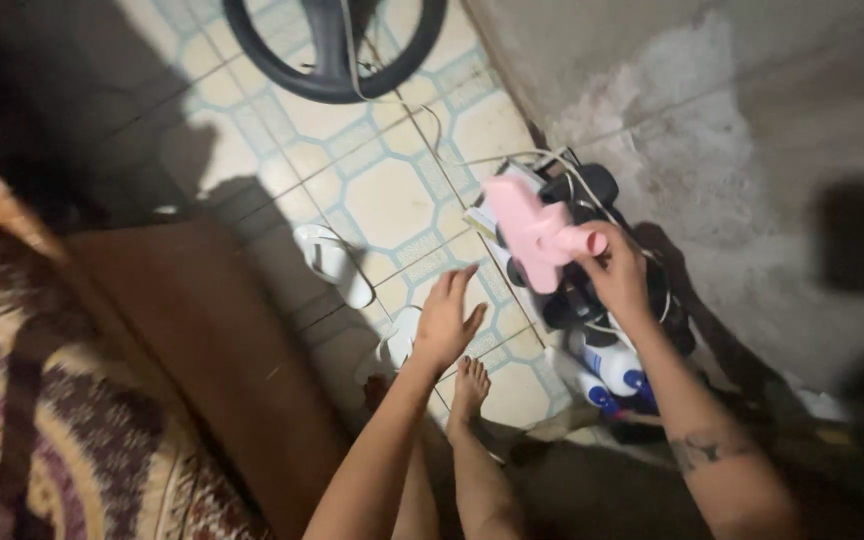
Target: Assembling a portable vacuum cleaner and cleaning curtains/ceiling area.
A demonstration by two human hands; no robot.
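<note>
My right hand (616, 268) pinches a pale pink, pistol-shaped plastic gadget (535, 232) by its stubby round end, above a dark clutter of cables (592, 300). My left hand (445, 320) hovers spread, holding nothing.

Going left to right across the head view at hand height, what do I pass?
Patterned rug → brown cushion edge → white sandal → left hand, open → pink handheld device → right hand, gripping it → rough grey wall.
</note>
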